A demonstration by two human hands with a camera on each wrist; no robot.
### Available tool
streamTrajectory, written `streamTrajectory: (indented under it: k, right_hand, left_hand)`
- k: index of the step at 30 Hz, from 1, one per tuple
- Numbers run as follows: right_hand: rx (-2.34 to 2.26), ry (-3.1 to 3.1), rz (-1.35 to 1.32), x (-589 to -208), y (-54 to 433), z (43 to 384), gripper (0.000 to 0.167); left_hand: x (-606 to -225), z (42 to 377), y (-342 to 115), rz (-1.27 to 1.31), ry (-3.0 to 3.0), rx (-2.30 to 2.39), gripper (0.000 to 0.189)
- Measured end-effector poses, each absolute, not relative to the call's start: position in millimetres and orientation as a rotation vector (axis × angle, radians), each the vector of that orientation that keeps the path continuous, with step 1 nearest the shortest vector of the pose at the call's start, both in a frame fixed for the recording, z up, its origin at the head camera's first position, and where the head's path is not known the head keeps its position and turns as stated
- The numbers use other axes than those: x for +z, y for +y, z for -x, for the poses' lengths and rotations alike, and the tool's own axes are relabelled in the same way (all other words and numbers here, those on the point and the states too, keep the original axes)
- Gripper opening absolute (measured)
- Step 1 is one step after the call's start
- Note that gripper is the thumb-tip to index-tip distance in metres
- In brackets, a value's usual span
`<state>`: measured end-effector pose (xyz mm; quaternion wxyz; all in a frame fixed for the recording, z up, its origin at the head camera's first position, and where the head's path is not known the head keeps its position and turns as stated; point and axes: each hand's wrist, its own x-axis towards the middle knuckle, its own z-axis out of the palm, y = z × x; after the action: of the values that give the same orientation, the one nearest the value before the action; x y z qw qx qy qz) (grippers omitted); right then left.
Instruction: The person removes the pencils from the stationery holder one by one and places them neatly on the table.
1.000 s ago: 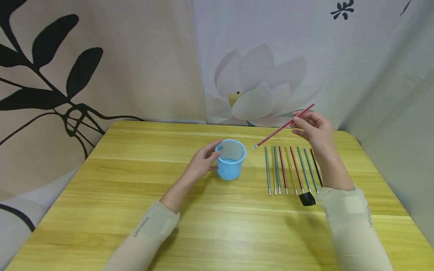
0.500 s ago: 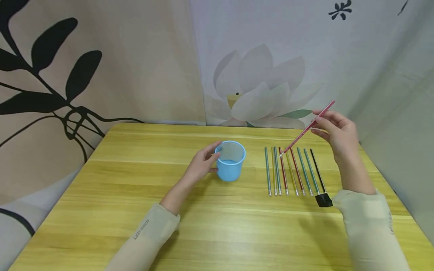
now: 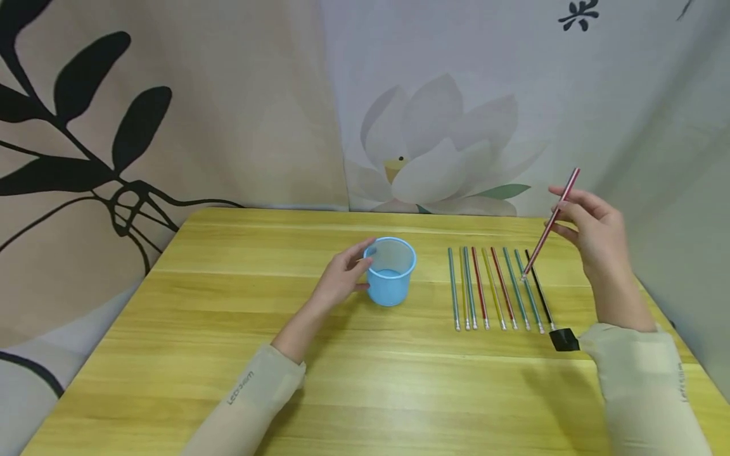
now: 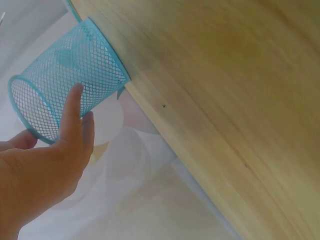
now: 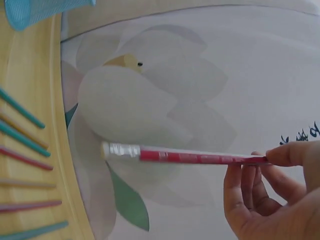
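Note:
A light blue mesh pencil cup (image 3: 390, 290) stands upright on the table, and nothing shows inside it. My left hand (image 3: 338, 275) holds it from the left, fingers and thumb about its rim and side; the left wrist view shows the fingers against the mesh (image 4: 95, 65). My right hand (image 3: 601, 237) pinches a red pencil (image 3: 550, 227) near its upper end, between thumb and fingers. The pencil slants down to the left, its white eraser end lowest, overlapping the right part of the pencil row in the head view. In the right wrist view its silver ferrule (image 5: 124, 150) shows plainly.
Several pencils lie side by side right of the cup, eraser ends toward me: blue-green, yellow (image 3: 493, 289), red and a black one (image 3: 540, 290). A small black block (image 3: 564, 340) sits by the right cuff. Behind the wooden table (image 3: 365, 392) hangs a printed curtain (image 3: 256, 114).
My right hand has moved right with the red pencil, from near the cup to over the right end of the row, and the pencil has tilted steeper. Left hand and cup stay put.

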<state>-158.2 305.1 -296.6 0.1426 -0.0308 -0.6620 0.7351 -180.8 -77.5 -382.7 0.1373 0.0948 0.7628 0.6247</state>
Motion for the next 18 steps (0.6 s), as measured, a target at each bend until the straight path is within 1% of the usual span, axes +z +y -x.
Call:
streamTrajectory:
  k: [9,18]
  right_hand:
    - [2.052,-2.055,0.172,-306.4,325.9,155.9,0.028]
    - [1.828,-2.343,0.268,-323.4,344.1,153.7,0.040]
  left_hand:
    - [-382.7,180.5,-79.6,-0.270,2.203,1.820,0.047]
    - [-382.5,180.5,-78.2,-0.275,2.202,1.815,0.047]
